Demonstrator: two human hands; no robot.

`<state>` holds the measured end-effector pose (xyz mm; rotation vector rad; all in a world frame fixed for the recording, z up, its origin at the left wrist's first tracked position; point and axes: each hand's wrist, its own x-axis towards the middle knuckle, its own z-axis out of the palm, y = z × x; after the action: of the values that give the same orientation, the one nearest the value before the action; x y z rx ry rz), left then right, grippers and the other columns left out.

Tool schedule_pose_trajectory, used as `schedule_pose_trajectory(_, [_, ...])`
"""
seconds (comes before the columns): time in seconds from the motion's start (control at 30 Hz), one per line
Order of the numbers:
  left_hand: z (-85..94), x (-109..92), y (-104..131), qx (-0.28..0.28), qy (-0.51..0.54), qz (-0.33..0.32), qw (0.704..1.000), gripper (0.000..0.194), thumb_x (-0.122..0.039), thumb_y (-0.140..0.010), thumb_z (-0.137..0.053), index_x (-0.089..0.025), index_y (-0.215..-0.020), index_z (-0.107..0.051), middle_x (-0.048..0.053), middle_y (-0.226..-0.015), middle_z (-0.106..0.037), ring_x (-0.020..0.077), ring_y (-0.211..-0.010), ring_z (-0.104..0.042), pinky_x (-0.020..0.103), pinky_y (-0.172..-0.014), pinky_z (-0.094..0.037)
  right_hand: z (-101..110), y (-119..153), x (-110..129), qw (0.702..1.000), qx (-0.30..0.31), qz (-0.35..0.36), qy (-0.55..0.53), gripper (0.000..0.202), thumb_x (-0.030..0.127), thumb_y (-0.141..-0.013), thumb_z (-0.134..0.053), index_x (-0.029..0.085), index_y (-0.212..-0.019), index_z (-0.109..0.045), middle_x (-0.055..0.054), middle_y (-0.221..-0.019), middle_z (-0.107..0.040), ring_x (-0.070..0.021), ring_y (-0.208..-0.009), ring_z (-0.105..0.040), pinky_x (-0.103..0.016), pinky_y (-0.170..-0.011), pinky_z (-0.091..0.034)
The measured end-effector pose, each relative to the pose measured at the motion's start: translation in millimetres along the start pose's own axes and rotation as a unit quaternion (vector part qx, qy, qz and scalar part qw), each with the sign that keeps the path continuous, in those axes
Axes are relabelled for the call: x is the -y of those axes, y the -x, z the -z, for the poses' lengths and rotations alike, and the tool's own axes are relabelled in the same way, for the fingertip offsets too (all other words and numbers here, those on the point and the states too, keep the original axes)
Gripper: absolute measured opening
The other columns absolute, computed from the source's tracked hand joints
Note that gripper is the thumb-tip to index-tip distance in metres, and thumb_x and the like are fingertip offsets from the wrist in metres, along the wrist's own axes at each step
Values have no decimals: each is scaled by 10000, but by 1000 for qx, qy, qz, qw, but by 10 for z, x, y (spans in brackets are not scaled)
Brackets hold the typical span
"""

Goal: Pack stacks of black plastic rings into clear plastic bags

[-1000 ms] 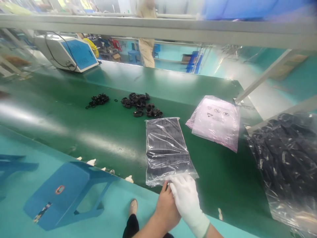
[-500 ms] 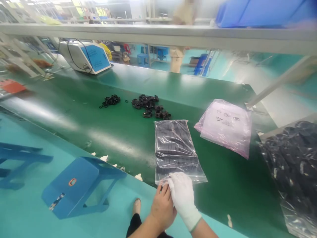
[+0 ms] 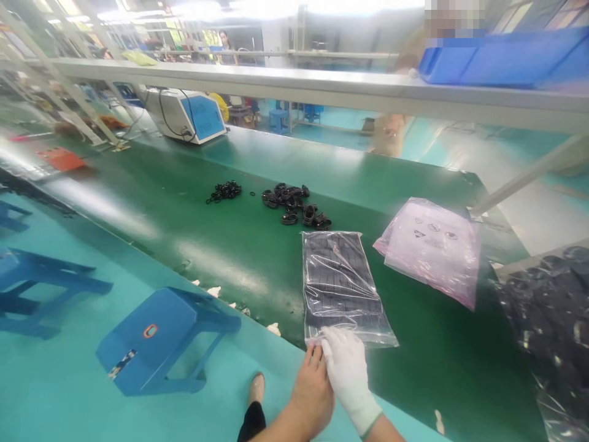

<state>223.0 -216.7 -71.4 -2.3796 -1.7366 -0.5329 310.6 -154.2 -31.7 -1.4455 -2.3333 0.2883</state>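
A clear plastic bag (image 3: 343, 282) packed with dark flat items lies on the green bench top. My bare left hand (image 3: 313, 390) and my right hand (image 3: 347, 371), in a white glove, meet at the bag's near edge, toward its left corner. The fingers of both hands are closed on that edge, the gloved fingertips just above the bare ones. Past the bag's far end are coiled black cables (image 3: 288, 197), with a heap of small black rings (image 3: 225, 191) to their left.
Pink bags (image 3: 432, 248) lie on the right, near a large bag of black parts (image 3: 552, 307). A shelf rail (image 3: 294, 83) crosses above the bench, with blue bins (image 3: 506, 58) on it. A blue stool (image 3: 151, 344) stands left of my legs.
The camera view has shifted, so the bench and its objects appear further right and slightly lower. Both hands remain at the bag's near edge. The person beyond the shelf has moved right.
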Motion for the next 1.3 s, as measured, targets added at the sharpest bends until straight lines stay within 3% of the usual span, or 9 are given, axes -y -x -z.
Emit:
schedule_pose_trajectory(0.1, [8,-12,-6,-33,-26,21,999,619,-139,-672,-492,-171,-1285,-408,85,-1231,-527,269,-1176,-416,474,-1015,-286,64,-9,94,999,22,23,-26,249,200,-828,-440,256,-977,-632,-15,-1004,-654,-187,-937,-562,-351,-870,-338])
schedule_pose_trajectory(0.33, [131,-17,-23,56,-42,-26,997,716,-299,-679,-542,-231,-1348,-295,89,-1406,-314,360,-1230,-317,595,-980,-260,-11,-69,150,1000,7,-21,-20,278,203,-851,-403,224,-1011,-629,-45,-1008,-655,-192,-969,-554,-361,-881,-339])
schedule_pose_trajectory(0.47, [110,-24,-19,47,-36,-20,998,667,-334,-729,-510,-262,-1351,-279,65,-1419,-294,333,-1224,-330,590,-984,-255,17,-90,166,997,49,15,-57,262,189,-822,-456,266,-1006,-625,-5,-1021,-649,-191,-967,-534,-352,-880,-328])
schedule_pose_trajectory(0.67, [39,-16,23,41,-38,-23,998,590,-285,-735,-505,-254,-1307,-367,46,-1387,-355,302,-1222,-338,561,-1003,-266,-16,-96,216,997,47,-28,-60,263,184,-823,-456,252,-1018,-619,-24,-1075,-625,-209,-994,-498,-374,-877,-307])
schedule_pose_trajectory(0.8, [-140,-81,58,9,-59,23,998,508,-228,-757,-497,-210,-1261,-432,68,-1264,-489,271,-1159,-407,509,-982,-327,131,-40,307,993,65,16,-96,226,180,-823,-436,261,-888,-637,-5,-903,-639,-192,-886,-504,-361,-822,-316])
schedule_pose_trajectory(0.9, [-217,-139,44,-26,-91,68,993,470,-213,-774,-497,-186,-1241,-457,80,-1210,-524,255,-1133,-429,486,-979,-338,280,-76,339,994,44,49,-91,225,170,-821,-414,241,-845,-626,-10,-813,-614,-177,-823,-494,-352,-803,-317])
schedule_pose_trajectory(1.03, [-158,-167,10,-22,-95,37,995,451,-287,-789,-491,-169,-1224,-484,98,-1254,-489,279,-1167,-413,526,-1022,-245,322,-305,211,996,-5,87,-29,176,208,-816,-462,240,-889,-619,-16,-887,-623,-187,-892,-490,-344,-820,-310])
schedule_pose_trajectory(1.17, [-126,-213,9,-8,-78,56,995,381,-298,-800,-452,-122,-1110,-587,119,-1197,-536,304,-1177,-409,550,-1057,-132,248,-558,62,993,53,79,62,190,282,-805,-509,264,-967,-606,-20,-877,-614,-194,-861,-498,-341,-773,-319])
schedule_pose_trajectory(1.3, [-163,-267,8,-12,-39,75,996,382,-289,-808,-414,-125,-1097,-601,112,-1213,-530,297,-1180,-407,531,-1062,-151,216,-684,-5,985,110,71,114,283,313,-767,-550,270,-1046,-571,-17,-837,-604,-201,-825,-504,-345,-742,-328])
